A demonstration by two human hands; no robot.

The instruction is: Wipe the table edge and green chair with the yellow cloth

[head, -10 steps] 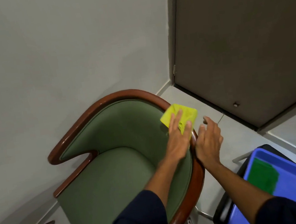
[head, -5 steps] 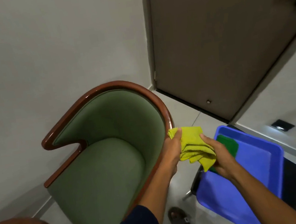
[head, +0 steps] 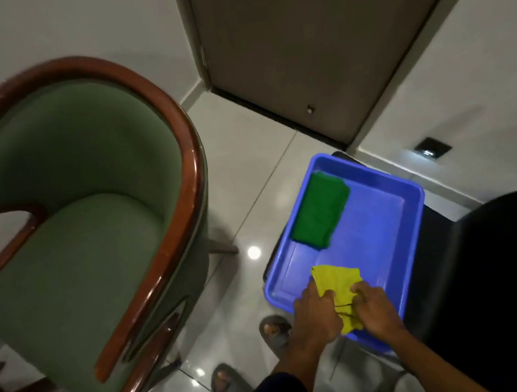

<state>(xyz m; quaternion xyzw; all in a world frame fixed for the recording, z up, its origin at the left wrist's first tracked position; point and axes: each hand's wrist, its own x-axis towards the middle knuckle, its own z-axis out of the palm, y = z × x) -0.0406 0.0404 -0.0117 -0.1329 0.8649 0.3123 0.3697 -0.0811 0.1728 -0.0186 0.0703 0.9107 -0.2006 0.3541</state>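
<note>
The yellow cloth (head: 338,284) hangs bunched over the near end of a blue plastic tray (head: 383,207). My left hand (head: 315,318) grips its left side and my right hand (head: 375,311) grips its right side, both over the tray's near rim. The green chair (head: 86,221), with a curved brown wooden frame, stands at the left, apart from both hands. No table edge is visible.
A folded dark green cloth (head: 320,211) lies in the far left of the tray. A black seat (head: 497,277) is at the right. A brown door (head: 310,37) stands behind. My sandalled feet (head: 228,385) are on the glossy tiled floor.
Both hands carried the yellow cloth off the chair's backrest rim, rightward and down to the blue tray. The view swung right, so the chair now sits at the left.
</note>
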